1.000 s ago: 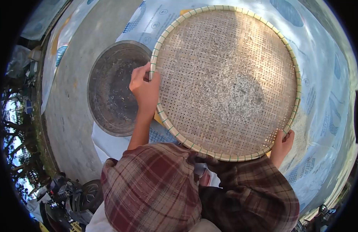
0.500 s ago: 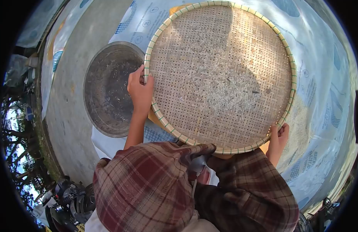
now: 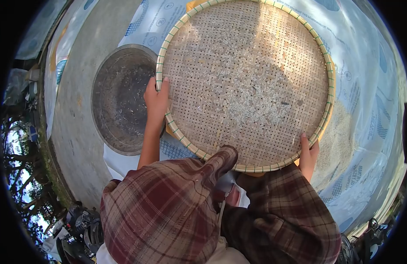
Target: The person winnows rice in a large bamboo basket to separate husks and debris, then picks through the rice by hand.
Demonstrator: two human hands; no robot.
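Note:
A round woven bamboo winnowing tray [image 3: 199, 119] with a pale rim and green bindings is held up in front of me. Loose pale grains [image 3: 256, 103], looking like rice, lie scattered on its weave, thickest right of the middle. On the tray's left rim my left hand [image 3: 157, 97] is closed, thumb on top and fingers outside. My right hand [image 3: 308, 154] grips the lower right rim, its thumb over the edge. Left of the tray, partly covered by it, sits a dark metal basin [image 3: 118, 103] with a few grains inside.
White and blue printed sheeting [image 3: 366, 145] covers the ground beneath the tray. A spread of grain [image 3: 337, 143] lies on it at the right. Bare concrete [image 3: 76, 119] runs along the left. Parked motorbikes [image 3: 78, 231] and trees [image 3: 23, 176] show at the lower left.
The tray has shifted slightly left and toward the top of the view, both hands moving with it. The grains on it have spread a little.

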